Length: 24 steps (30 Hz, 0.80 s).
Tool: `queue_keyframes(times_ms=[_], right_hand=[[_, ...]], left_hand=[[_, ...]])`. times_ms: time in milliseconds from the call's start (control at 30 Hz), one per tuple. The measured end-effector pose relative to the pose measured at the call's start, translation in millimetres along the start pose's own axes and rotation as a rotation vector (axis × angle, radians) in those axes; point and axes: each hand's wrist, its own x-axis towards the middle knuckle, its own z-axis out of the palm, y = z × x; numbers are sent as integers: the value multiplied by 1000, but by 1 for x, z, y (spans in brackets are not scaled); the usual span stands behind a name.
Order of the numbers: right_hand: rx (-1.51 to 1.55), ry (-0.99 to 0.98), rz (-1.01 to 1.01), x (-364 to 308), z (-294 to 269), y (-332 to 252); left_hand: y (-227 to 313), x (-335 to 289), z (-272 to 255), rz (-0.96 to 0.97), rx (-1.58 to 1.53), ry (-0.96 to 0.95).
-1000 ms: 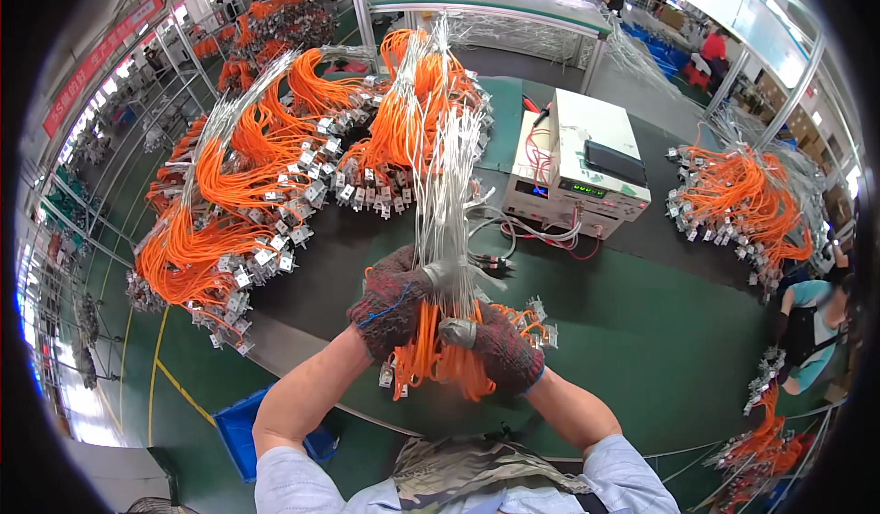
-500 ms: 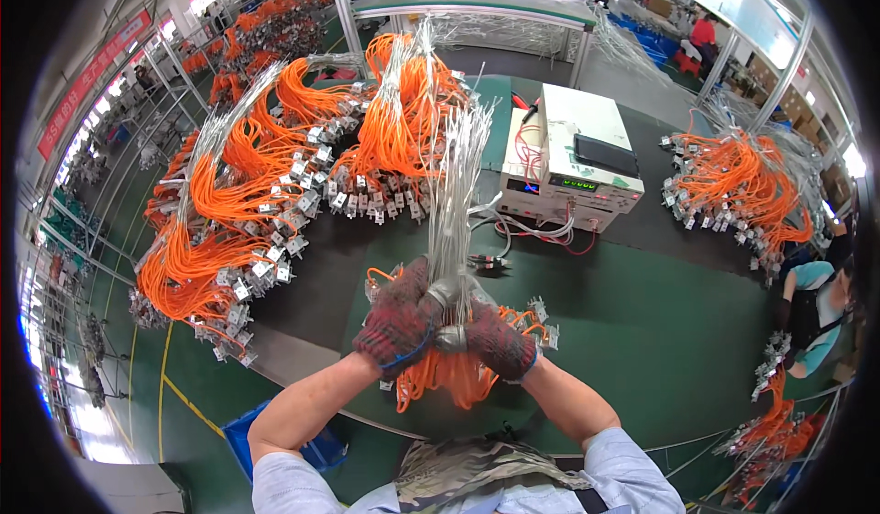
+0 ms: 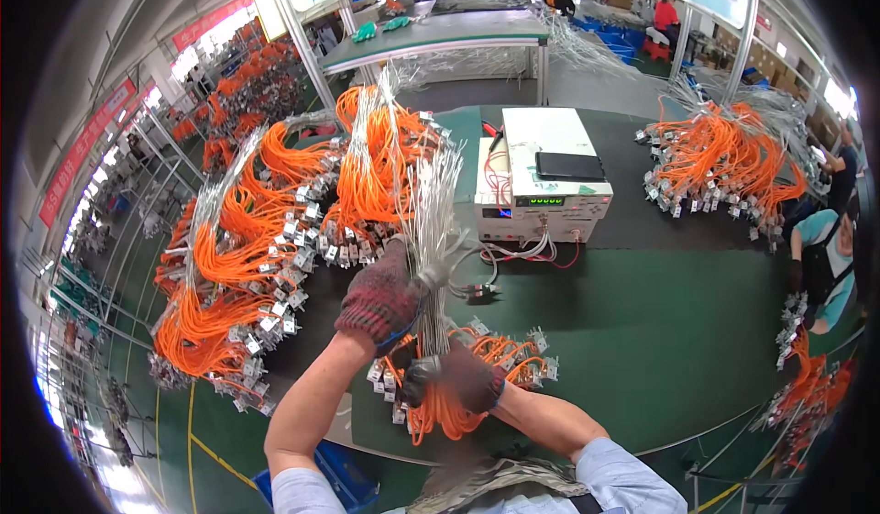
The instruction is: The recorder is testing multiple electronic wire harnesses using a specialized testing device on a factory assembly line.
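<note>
A bundle of cables lies on the green mat before me, its pale silvery strands (image 3: 433,193) pointing away and its orange loops (image 3: 435,415) lying near the table edge. My left hand (image 3: 380,291), in a dark red-grey knit glove, is closed around the silvery strands partway up. Nearer to me, my gloved right hand (image 3: 469,381) wraps the bundle where the silver meets the orange; its fingers are somewhat blurred. Metal connectors (image 3: 536,367) on the orange cable ends fan out to both sides beneath the hands.
Orange cable bundles (image 3: 243,248) are heaped on the left, more (image 3: 724,161) at the far right. A white bench instrument (image 3: 550,175) with a phone on top stands beyond the bundle, its leads trailing on the mat. A blue bin (image 3: 344,482) sits below; a co-worker (image 3: 825,257) is at right.
My left hand has slid farther up the silvery strands, away from my right hand. The right hand has moved nearer to me, over the orange part. The view has tilted up.
</note>
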Motion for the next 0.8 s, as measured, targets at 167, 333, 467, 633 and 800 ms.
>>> queue_keyframes(times_ms=[167,333,467,633,800], right_hand=[[-9,-22,2,-1,12,-4],[-15,10,-78,0,22,-8],[-47,-20,-87,2,23,-9],[-157,108,-46,3,23,17],[-59,70,-1,15,36,21]], left_hand=[[-5,19,6,49,-21,219],[-9,18,0,-22,-270,294],[-14,10,7,150,-387,518],[23,7,13,820,504,404],[0,24,33,669,1215,120]])
